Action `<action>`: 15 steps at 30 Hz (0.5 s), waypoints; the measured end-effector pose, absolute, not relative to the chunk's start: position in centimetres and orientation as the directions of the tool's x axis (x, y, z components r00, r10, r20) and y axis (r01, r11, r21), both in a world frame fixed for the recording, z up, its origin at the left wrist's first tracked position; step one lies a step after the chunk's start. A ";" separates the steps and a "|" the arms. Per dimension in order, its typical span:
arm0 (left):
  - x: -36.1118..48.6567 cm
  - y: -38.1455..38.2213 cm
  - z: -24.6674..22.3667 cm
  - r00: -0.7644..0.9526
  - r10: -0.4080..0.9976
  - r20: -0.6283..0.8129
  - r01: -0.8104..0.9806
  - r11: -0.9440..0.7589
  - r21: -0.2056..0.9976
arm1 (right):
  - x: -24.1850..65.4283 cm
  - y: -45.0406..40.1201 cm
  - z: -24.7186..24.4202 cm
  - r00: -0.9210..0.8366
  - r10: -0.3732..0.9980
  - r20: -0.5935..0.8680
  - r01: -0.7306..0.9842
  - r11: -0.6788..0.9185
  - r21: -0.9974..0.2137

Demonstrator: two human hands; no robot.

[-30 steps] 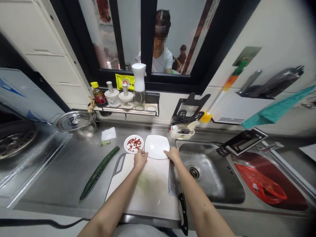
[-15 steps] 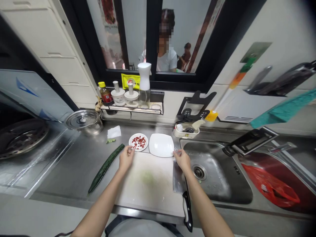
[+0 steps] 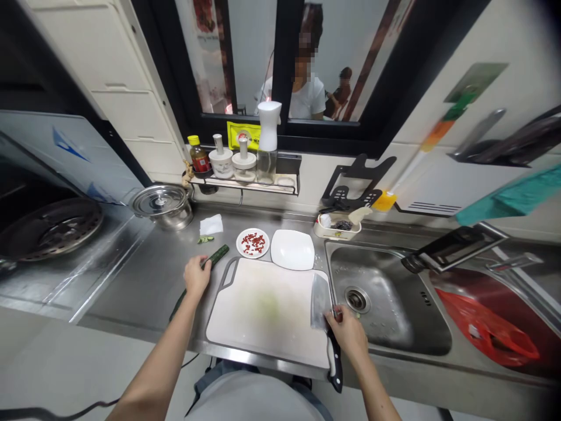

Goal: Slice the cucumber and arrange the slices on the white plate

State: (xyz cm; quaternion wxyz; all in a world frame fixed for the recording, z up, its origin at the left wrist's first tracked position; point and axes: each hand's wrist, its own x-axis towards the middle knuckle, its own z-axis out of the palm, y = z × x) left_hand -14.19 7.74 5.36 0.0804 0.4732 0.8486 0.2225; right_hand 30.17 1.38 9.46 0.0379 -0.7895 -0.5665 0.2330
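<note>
Over the middle of a long green cucumber (image 3: 218,255) lies my left hand (image 3: 197,275), its fingers curled round it. The cucumber rests on the steel counter, left of the white cutting board (image 3: 249,310). My right hand (image 3: 348,332) is at the board's right edge, beside the spine of a cleaver (image 3: 321,299). Its fingers are bent, with a small gap between thumb and fingertips. The cleaver lies flat, its black handle toward me. Behind the board are a round plate (image 3: 240,247) with chopped red pieces and a white square plate (image 3: 292,249).
On the right is a steel sink (image 3: 385,310) with a red plastic bag (image 3: 486,327). A lidded pot (image 3: 169,210) stands at the back left, near a white cloth or tissue (image 3: 211,224). Above the counter hangs a seasoning rack (image 3: 249,184). People show through the window.
My left hand has moved from the round plate left onto the cucumber. My right hand has left the square plate and come nearer, down beside the cleaver. The view has shifted slightly.
</note>
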 end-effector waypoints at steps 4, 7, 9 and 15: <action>-13.6 7.3 5.2 -0.501 0.865 0.031 0.807 0.453 0.379 | 29.8 1.0 9.7 0.259 0.872 -0.415 0.884 -0.386 -0.261; -13.3 7.2 5.3 -0.469 0.883 0.011 0.839 0.442 0.317 | 29.4 1.1 10.0 0.282 0.838 -0.468 0.889 -0.411 -0.201; -13.3 7.2 5.4 -0.458 0.889 -0.007 0.852 0.441 0.282 | 29.1 1.0 10.2 0.292 0.829 -0.477 0.890 -0.418 -0.182; -14.4 7.1 5.2 -0.408 0.910 -0.070 0.880 0.412 0.235 | 28.7 0.5 10.3 0.325 0.818 -0.475 0.883 -0.442 -0.157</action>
